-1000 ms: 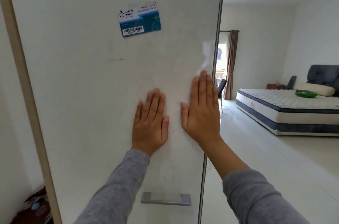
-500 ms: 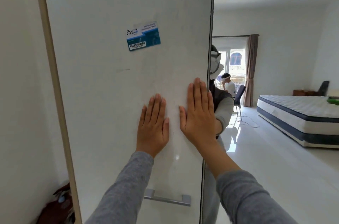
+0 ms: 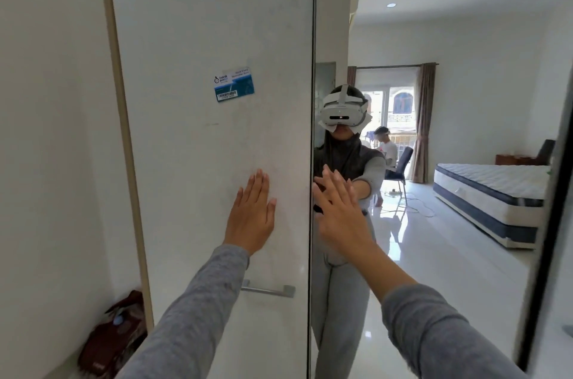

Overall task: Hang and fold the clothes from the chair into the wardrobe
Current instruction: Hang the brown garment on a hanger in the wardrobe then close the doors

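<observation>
The white wardrobe door point(image 3: 198, 161) fills the middle of the view, with a blue sticker point(image 3: 234, 84) on it and a metal handle point(image 3: 268, 290) low down. My left hand point(image 3: 251, 217) presses flat on this door, fingers straight. My right hand point(image 3: 339, 214) lies flat with straight fingers just past the door's right edge, on the mirror panel point(image 3: 434, 254). Both hands hold nothing. No clothes and no chair with clothes are in sight.
The mirror reflects me, a bed point(image 3: 493, 192), a seated person point(image 3: 386, 149) by a curtained window and a shiny floor. A dark red bag point(image 3: 114, 344) lies low on the left beside the door's beige edge strip point(image 3: 124, 130). A white wall point(image 3: 46, 130) stands at left.
My right hand has shifted off the white door onto the mirror panel. The door's left edge now sits further right in view, and more of the mirror shows.
</observation>
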Tool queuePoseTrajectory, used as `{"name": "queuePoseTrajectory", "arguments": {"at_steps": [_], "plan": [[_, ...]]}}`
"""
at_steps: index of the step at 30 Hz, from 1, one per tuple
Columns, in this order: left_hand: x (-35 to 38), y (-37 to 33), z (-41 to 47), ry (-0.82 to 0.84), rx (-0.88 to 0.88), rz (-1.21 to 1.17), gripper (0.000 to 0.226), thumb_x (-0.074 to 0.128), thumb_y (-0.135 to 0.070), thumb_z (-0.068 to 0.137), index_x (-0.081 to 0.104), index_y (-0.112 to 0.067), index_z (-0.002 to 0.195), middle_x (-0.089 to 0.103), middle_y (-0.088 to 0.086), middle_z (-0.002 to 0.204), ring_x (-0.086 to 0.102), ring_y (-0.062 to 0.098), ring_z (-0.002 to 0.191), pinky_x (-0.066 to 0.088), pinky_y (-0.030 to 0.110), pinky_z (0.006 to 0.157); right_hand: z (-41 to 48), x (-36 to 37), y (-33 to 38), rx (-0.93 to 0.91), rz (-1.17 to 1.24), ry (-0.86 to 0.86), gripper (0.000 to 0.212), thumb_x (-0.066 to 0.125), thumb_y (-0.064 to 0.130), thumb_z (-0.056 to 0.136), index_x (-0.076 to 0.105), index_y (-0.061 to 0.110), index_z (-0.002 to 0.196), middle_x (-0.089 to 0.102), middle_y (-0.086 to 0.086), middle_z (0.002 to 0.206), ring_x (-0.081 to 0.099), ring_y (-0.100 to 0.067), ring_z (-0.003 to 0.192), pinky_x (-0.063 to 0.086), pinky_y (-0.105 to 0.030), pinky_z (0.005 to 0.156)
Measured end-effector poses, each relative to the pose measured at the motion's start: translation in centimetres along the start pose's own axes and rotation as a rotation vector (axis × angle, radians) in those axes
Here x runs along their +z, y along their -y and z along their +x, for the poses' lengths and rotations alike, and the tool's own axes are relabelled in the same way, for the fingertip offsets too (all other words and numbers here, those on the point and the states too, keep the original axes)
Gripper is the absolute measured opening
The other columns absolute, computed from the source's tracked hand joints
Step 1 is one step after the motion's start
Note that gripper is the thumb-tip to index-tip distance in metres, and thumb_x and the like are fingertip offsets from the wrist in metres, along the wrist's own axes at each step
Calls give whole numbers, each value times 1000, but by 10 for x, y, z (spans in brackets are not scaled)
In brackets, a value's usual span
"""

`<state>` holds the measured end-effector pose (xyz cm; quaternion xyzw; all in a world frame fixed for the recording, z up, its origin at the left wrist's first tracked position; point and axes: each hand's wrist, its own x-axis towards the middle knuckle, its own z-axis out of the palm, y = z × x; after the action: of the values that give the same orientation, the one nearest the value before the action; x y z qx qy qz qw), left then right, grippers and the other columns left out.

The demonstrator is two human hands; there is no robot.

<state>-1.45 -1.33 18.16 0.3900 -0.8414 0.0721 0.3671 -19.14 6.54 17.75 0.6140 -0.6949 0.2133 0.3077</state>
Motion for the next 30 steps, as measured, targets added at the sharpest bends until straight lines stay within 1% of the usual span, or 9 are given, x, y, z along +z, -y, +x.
{"name": "queuePoseTrajectory", "arguments": {"at_steps": [2, 5, 7, 11, 15, 19, 24, 27, 30], "plan": [[-3, -20, -12, 5, 0, -39, 57, 16, -35, 101, -5, -14, 149, -9, -1, 158, -10, 9, 144, -8, 25, 114, -13, -20, -23, 29, 33, -27, 62, 45, 21, 78, 44, 10, 139, 22, -15, 154, 13, -31, 145, 18, -53, 115], [4, -48, -24, -12, 17, -105, 57, 22, -33, 102, -5, -15, 149, -10, -2, 158, -15, 3, 140, -8, 25, 115, -38, -42, -48, 56, 71, -32, 64, 36, 25, 85, 27, 16, 148, 0, -6, 159, -17, -17, 142, -4, -43, 116], [14, -78, -32, -14, 34, -181, 57, 25, -32, 102, -3, -16, 150, -9, -5, 158, -15, 0, 139, -8, 25, 115, -60, -54, -66, 72, 73, 25, 63, 36, 23, 91, 14, 21, 150, -14, -1, 158, -25, -14, 140, -12, -37, 112], [33, -144, -45, 6, 89, -292, 57, 30, -30, 101, 6, -16, 151, 0, -6, 158, -5, 3, 143, 3, 31, 120, -110, -75, -111, 160, 43, 141, 64, 38, 24, 97, 5, 25, 151, -19, -1, 157, -16, -21, 145, -9, -38, 114], [51, -220, -49, 13, 122, -314, 58, 24, -35, 99, 8, -12, 150, 3, 0, 159, -1, 9, 145, 8, 34, 120, -149, -102, -186, 208, 6, 171, 61, 39, 25, 98, 7, 23, 151, -15, -2, 158, -11, -24, 146, -4, -42, 117], [84, -296, -53, 14, 187, -242, 61, 14, -42, 96, 6, -14, 150, 2, 0, 159, -4, 9, 145, 1, 33, 120, -172, -120, -262, 255, 21, 139, 64, 41, 23, 97, 6, 25, 151, -14, -2, 158, -10, -23, 146, 1, -43, 117], [154, -402, -70, 14, 224, -249, 64, 5, -45, 94, 3, -15, 150, -1, -2, 158, -11, 7, 143, -16, 21, 111, -217, -118, -360, 253, 39, 186, 61, 37, 25, 99, 6, 21, 151, -15, -4, 158, -11, -23, 146, -2, -39, 117], [198, -453, -91, 58, 268, -252, 60, 12, -40, 97, 9, -12, 150, 6, 1, 158, -6, 9, 143, -3, 29, 118, -253, -106, -400, 280, 90, 241, 61, 36, 26, 100, 4, 23, 151, -15, -1, 158, -11, -19, 146, -2, -36, 117], [228, -488, -111, 91, 275, -255, 55, 18, -34, 98, 27, -7, 146, 25, 5, 154, 18, 17, 143, 18, 38, 117, -287, -89, -428, 284, 180, 305, 60, 34, 24, 101, 2, 20, 151, -14, 1, 158, -10, -16, 146, -4, -32, 116]]}}
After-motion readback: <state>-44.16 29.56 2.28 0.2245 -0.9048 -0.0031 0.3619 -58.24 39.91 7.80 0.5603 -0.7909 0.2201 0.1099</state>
